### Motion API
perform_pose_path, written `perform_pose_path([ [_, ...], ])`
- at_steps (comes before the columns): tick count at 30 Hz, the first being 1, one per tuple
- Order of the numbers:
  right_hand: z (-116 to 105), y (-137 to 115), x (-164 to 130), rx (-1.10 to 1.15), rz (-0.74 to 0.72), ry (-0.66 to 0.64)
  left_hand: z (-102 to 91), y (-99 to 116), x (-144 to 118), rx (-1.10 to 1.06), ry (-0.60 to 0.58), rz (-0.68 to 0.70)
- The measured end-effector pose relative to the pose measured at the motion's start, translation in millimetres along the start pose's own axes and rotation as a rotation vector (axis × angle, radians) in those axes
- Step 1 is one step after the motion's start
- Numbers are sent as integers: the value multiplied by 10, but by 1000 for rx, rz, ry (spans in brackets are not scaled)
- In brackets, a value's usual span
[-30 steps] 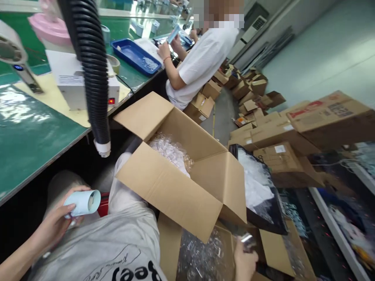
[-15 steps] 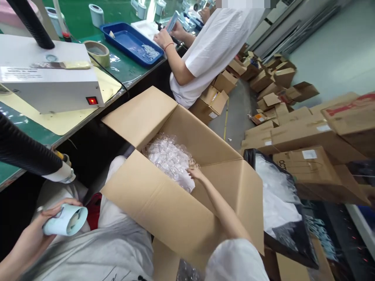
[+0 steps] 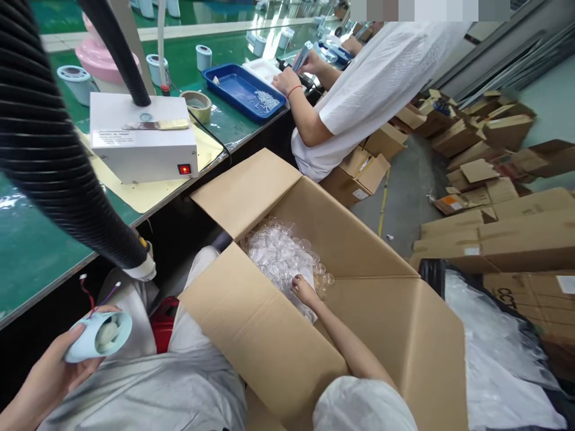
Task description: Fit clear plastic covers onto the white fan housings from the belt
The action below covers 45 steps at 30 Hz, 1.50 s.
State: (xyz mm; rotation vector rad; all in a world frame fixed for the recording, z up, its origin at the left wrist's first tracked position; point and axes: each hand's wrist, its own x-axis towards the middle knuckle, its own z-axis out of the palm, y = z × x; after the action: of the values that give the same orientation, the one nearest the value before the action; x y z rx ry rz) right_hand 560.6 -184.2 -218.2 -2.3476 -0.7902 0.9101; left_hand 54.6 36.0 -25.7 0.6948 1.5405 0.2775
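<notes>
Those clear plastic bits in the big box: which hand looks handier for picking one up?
The right hand, probably. It is already down inside the cardboard box, resting on the clear plastic pieces. The left hand is outside the box, gripping a pale blue cylinder.

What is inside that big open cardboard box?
The cardboard box holds a heap of small clear plastic pieces. The right hand reaches in and rests on them. The near flap hides the lower part of the heap and the box's bottom.

One open cardboard box [image 3: 287,353], one blue tray [image 3: 242,93], one tape roll [image 3: 197,106], one white machine [image 3: 142,139], four small cylinders on the bench
</notes>
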Motion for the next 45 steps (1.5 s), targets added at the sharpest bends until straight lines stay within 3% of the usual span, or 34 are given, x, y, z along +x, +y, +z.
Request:
perform_pose_path([
  [4,-319,-313,-79,251,-105,141,-17,2,25,-198,-99,12],
  [8,-555,-798,-371,561,-256,222,69,70,5,-286,-251,186],
  [12,-453,-1395,-838,900,-422,197,205,116,-62,-180,-481,301],
  [14,-280,-1766,-1056,1004,-583,81,228,119,-82,-132,-525,300],
  [16,-51,-2164,-1257,901,-800,-116,209,121,-98,-62,-573,306],
  [19,342,-2687,-1536,430,-1085,-319,117,140,-140,59,-620,342],
  [21,604,-2928,-1693,97,-1231,-284,27,172,-188,137,-619,384],
  [24,954,-3152,-1836,-221,-1359,-96,-124,232,-284,222,-579,476],
  [27,1215,-3295,-1854,-365,-1348,-31,-261,263,-382,464,-459,723],
  [30,1352,-3400,-1824,-302,-1273,-177,-362,234,-419,693,-336,943],
  [33,1372,-3475,-1841,-50,-1156,-389,-431,165,-364,598,-297,1037],
  [35,1350,-3512,-1883,123,-1065,-446,-464,118,-299,525,-287,1082],
  [40,1314,-3587,-1969,377,-908,-426,-529,41,-194,506,-354,1134],
  [45,1316,-3634,-1935,600,-817,-463,-564,4,-245,433,-530,1062],
])
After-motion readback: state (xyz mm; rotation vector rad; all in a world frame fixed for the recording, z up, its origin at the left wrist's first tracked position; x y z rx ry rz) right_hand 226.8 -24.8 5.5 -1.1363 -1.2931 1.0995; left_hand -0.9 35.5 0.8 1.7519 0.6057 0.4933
